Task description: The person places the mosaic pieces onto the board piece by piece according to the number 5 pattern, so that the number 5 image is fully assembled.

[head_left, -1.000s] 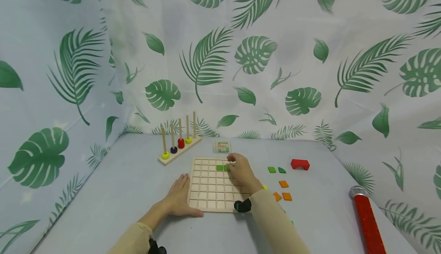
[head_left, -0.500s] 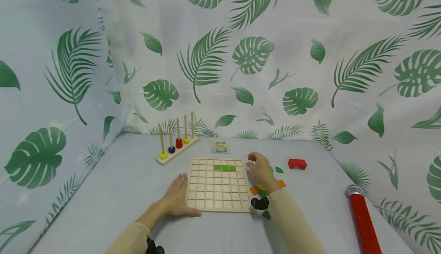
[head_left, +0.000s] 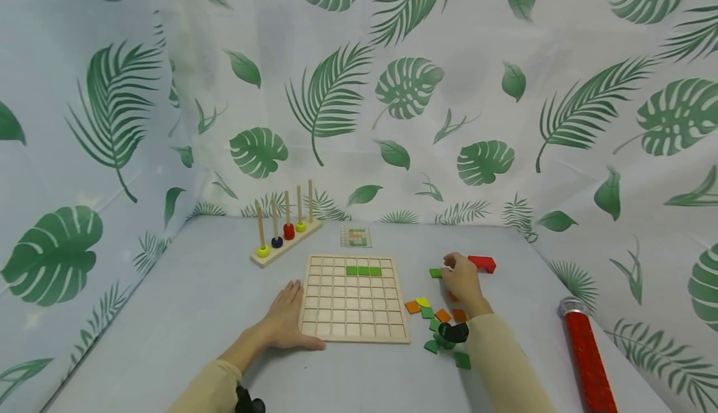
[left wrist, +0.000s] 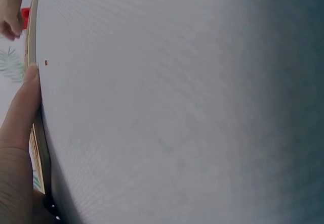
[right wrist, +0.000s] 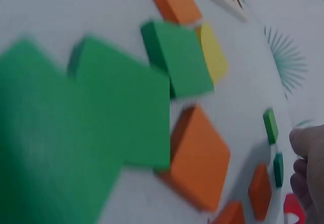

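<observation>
We see the left hand (head_left: 286, 321) laid, fingers straight, against the wooden grid board's (head_left: 342, 308) near-left corner, probably to steady it, while the right hand (head_left: 464, 281), loosely bent and seemingly holding nothing, hovers by a green tile (head_left: 434, 273) lying farther right.

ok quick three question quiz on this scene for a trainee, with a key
1. How many green tiles sit in the wooden grid board?
2. True or false: the left hand touches the board's edge.
3. On the five-peg bead rack, which colour is on the middle peg? a) yellow b) red c) dark blue

Key: 1. three; 2. true; 3. b
</observation>
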Available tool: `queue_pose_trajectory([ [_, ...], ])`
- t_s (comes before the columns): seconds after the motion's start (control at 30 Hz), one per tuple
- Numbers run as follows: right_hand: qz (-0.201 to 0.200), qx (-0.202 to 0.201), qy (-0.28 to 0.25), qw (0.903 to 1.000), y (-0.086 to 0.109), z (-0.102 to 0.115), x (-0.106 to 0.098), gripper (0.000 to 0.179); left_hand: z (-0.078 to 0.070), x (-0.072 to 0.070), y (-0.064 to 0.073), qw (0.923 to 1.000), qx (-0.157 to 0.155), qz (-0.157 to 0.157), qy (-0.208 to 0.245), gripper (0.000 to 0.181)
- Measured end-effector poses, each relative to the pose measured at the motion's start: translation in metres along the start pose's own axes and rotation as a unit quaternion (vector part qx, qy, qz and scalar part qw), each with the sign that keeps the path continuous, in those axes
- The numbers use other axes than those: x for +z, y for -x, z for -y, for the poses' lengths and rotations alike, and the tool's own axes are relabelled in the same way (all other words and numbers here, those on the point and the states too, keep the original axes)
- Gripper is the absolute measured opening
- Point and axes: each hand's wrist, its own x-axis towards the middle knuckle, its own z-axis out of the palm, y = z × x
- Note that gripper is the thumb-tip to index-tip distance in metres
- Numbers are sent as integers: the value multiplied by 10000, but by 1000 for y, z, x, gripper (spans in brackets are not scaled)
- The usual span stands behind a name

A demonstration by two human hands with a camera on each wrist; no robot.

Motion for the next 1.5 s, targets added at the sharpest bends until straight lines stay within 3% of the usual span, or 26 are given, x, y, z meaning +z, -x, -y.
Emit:
queue_pose_trajectory([
  [0.13,-68,198,167,9996,2,-8,-6,31,3,1,1,10000,-13,-41,3,136],
  [0.3,167,255,390,9988,4,-9,-5,35,6,5,2,10000,31,-44,54,135],
  [0.47,293,291,571,9975,7,-11,-1,28,4,6,4,9999,-33,24,92,137],
  [0.63,336,287,475,9979,6,-15,0,25,3,6,5,10000,-27,15,55,136],
  [0.87,686,438,241,9964,5,-17,-6,23,2,2,4,9999,50,-84,-24,136],
  [1.1,479,454,349,9972,9,-19,-9,15,0,1,2,10000,61,-49,38,135],
  [1.5,377,417,83,9984,7,-14,-8,22,5,3,0,9999,46,-86,44,135],
])
